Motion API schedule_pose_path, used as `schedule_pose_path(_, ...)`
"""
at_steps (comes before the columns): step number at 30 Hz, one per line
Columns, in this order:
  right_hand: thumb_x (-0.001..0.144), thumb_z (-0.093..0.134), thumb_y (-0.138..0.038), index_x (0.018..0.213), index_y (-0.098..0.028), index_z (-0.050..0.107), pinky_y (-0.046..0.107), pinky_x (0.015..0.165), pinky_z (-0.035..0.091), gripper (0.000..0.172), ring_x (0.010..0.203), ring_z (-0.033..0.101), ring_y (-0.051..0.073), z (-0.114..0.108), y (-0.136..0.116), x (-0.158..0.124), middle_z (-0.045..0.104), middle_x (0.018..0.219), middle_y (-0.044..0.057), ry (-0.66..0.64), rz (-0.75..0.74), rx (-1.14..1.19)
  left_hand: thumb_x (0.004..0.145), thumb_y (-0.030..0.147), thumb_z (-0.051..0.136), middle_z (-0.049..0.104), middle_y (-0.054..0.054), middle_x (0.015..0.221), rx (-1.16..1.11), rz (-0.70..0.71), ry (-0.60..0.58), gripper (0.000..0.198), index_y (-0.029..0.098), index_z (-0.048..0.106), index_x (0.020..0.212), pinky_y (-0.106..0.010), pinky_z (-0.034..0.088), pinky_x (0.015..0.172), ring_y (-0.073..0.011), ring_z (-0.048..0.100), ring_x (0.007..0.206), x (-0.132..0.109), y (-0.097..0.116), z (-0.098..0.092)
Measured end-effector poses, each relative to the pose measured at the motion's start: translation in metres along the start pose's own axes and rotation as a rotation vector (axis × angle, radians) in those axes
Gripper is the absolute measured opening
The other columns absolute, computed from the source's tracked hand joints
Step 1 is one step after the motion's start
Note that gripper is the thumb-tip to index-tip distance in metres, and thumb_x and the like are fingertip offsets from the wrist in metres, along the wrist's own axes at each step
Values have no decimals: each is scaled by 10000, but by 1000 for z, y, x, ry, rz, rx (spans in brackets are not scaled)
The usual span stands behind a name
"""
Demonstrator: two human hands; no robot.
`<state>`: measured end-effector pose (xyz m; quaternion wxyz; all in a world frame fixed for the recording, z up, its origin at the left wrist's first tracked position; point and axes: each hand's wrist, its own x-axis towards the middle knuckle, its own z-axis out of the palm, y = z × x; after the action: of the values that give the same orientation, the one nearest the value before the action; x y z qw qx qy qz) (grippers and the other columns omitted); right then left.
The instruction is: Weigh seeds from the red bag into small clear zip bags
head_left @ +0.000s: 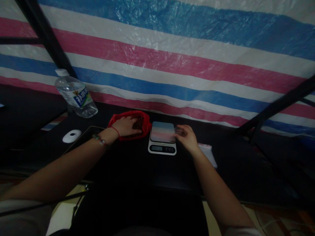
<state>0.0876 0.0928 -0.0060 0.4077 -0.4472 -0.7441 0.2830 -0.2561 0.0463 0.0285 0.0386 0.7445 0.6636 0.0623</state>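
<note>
My left hand (125,127) rests in a red bag (147,122), its fingers spread over small dark brown pieces (139,123); some fingertips are hidden among them. Just right of the bag, a kitchen scale (162,132) lies with its mirror-like plate upward and its display toward me; the reading is too blurred to make out. At the scale's right edge, my right hand (187,137) has its thumb and fingers closed around a small see-through container (180,130). That container is blurred, so its exact shape and contents are unclear.
A large clear bottle (78,95) stands at the back left. Nearer me lie a white rounded case (71,136) and a dark flat tablet-like device (85,136). A whitish packet (208,154) is by my right forearm. Striped sheeting (172,62) hangs behind the black table (137,167).
</note>
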Motion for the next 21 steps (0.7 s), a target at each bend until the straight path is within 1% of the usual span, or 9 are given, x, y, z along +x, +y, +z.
schedule_pose_path(2, 688, 698, -242, 1157, -215, 627, 355, 809, 537, 475, 936, 625, 197, 5, -16, -1, 590, 1105, 88, -103, -35, -11, 662, 702, 588, 543, -175, 1315, 48, -39, -41, 838, 198, 528, 1328, -441, 424, 920, -364, 552, 1109, -6, -1, 3)
schedule_pose_path(4, 688, 696, -200, 1224, -222, 583, 350, 822, 529, 548, 926, 627, 185, 17, -39, -1, 622, 1054, 69, -217, -38, -1, 652, 715, 592, 535, -178, 1322, 61, -39, -41, 858, 202, 521, 1336, -447, 423, 921, -372, 548, 1112, -6, -4, 5)
schedule_pose_path(5, 683, 704, -185, 1230, -214, 571, 345, 833, 525, 564, 931, 632, 181, 25, -53, 0, 634, 1063, 70, -262, -37, 24, 667, 701, 591, 548, -170, 1308, 51, -14, -34, 824, 201, 538, 1319, -437, 420, 932, -358, 553, 1110, -5, -7, 5)
schedule_pose_path(8, 736, 680, -217, 1134, -214, 613, 310, 805, 524, 404, 924, 639, 170, 59, -92, 11, 656, 1082, 60, -376, -109, -5, 758, 574, 578, 617, -113, 1228, -24, 118, -22, 588, 208, 619, 1216, -368, 409, 964, -276, 575, 1090, 2, -16, 2)
schedule_pose_path(11, 771, 660, -225, 1095, -194, 636, 329, 881, 485, 327, 983, 616, 190, 94, -118, 28, 666, 1069, 68, -422, -266, -224, 833, 450, 525, 668, -70, 1136, -92, 189, -32, 396, 219, 672, 1119, -323, 423, 948, -225, 596, 1048, 2, -23, -5)
schedule_pose_path(14, 800, 610, -188, 1060, -152, 653, 338, 906, 464, 266, 1012, 607, 220, 119, -126, 43, 663, 1066, 113, -489, -309, -450, 863, 434, 485, 663, -73, 1148, -104, 182, 24, 396, 212, 668, 1135, -327, 416, 969, -226, 582, 1080, -6, -26, -14)
schedule_pose_path(16, 814, 562, -142, 1049, -125, 655, 336, 896, 465, 253, 1012, 611, 231, 128, -127, 49, 652, 1083, 146, -534, -300, -564, 821, 455, 545, 639, -85, 1200, -97, 150, 35, 464, 205, 631, 1202, -333, 410, 985, -241, 564, 1120, -13, -27, -19)
schedule_pose_path(19, 816, 535, -109, 1035, -99, 654, 323, 879, 469, 249, 1002, 619, 237, 134, -127, 53, 643, 1091, 173, -576, -271, -679, 688, 458, 686, 635, -105, 1202, -81, 70, -66, 604, 191, 615, 1225, -342, 428, 965, -271, 579, 1099, -20, -27, -22)
schedule_pose_path(21, 818, 540, -119, 1038, -96, 653, 312, 873, 472, 248, 999, 622, 234, 138, -129, 54, 643, 1096, 171, -593, -256, -709, 655, 437, 714, 649, -97, 1171, -85, 44, -116, 586, 201, 639, 1186, -341, 435, 953, -270, 591, 1073, -22, -27, -21)
